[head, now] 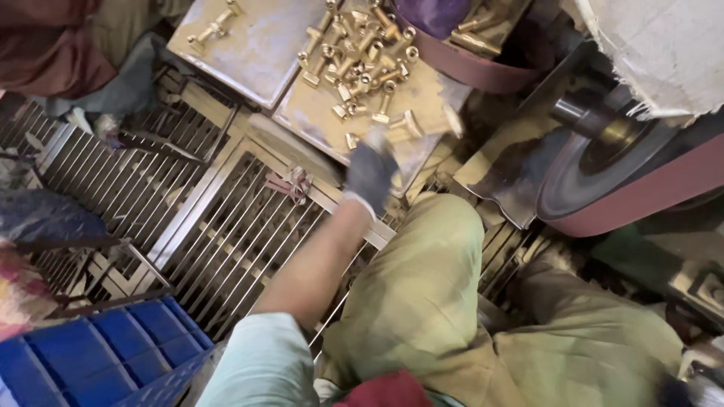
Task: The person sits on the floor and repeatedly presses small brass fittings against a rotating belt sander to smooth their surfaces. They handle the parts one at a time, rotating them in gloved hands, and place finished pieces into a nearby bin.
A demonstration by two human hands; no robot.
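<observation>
My left hand [371, 172], in a grey glove with a white cuff, is stretched out over the near edge of a worn metal tray [430, 94]. The hand is blurred, and I cannot make out whether it holds anything. A heap of several brass fittings [362, 64] lies on that tray just beyond the fingers. At the bottom right corner a scrap of grey glove [682, 390] shows, probably my right hand, mostly cut off by the frame. My knees in olive trousers [422, 294] fill the lower middle.
A belt grinder with a maroon belt [648, 192] over a grey wheel [577, 177] stands at the right. A second tray [256, 49] at the top left carries a few brass parts [215, 26]. Metal grating [226, 234] lies below, and a blue crate [98, 354] at the bottom left.
</observation>
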